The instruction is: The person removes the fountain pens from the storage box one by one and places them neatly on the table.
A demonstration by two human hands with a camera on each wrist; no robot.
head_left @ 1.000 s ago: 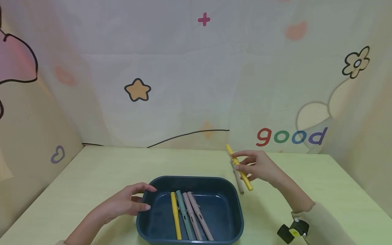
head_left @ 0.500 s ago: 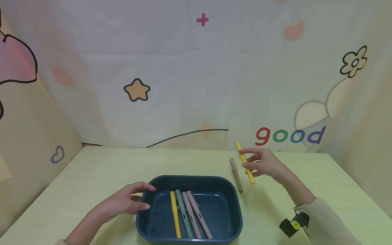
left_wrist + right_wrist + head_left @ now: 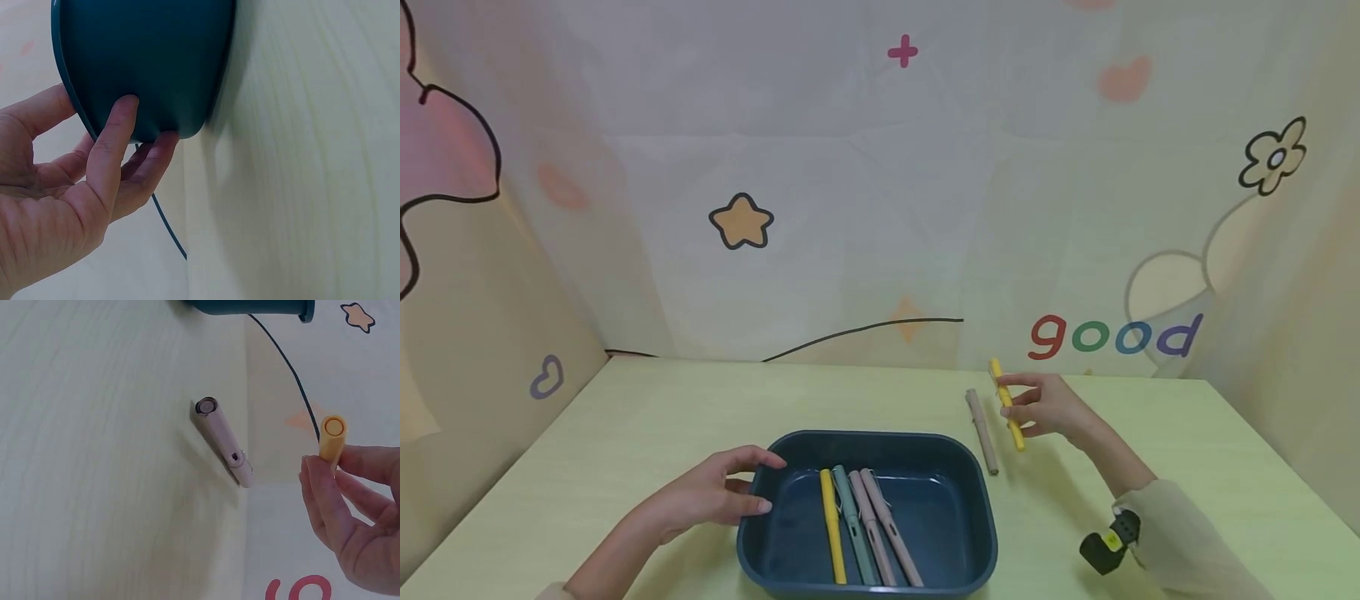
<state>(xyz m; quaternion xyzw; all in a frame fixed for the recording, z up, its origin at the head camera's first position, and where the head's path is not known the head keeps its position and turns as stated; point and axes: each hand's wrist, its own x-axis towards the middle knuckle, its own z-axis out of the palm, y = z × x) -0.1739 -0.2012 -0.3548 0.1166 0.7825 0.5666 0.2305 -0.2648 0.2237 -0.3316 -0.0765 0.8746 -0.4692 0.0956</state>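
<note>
My right hand (image 3: 1048,408) pinches a yellow pen (image 3: 1017,435) between thumb and fingertips, tilted above the table. In the right wrist view, one end of that yellow pen (image 3: 333,440) faces the camera. A mauve-grey pen (image 3: 982,432) lies on the table just left of the right hand. At the near middle stands a dark blue plastic box (image 3: 955,446), its left rim held by my left hand (image 3: 711,492). In the left wrist view, fingers (image 3: 115,131) press the box's outer wall. Inside lie a yellow pen (image 3: 832,533), a teal pen (image 3: 853,525) and two mauve pens (image 3: 887,525).
A pale wood-grain table (image 3: 700,400) runs under everything. Behind it hangs a printed cloth backdrop (image 3: 850,208) with a star, a flower and the word "good". A black wrist device (image 3: 1108,543) sits on the right sleeve.
The right hand has moved the yellow pen rightward, off from above the mauve-grey pen, which now shows in full. The left hand stays on the box; the head view shifts slightly.
</note>
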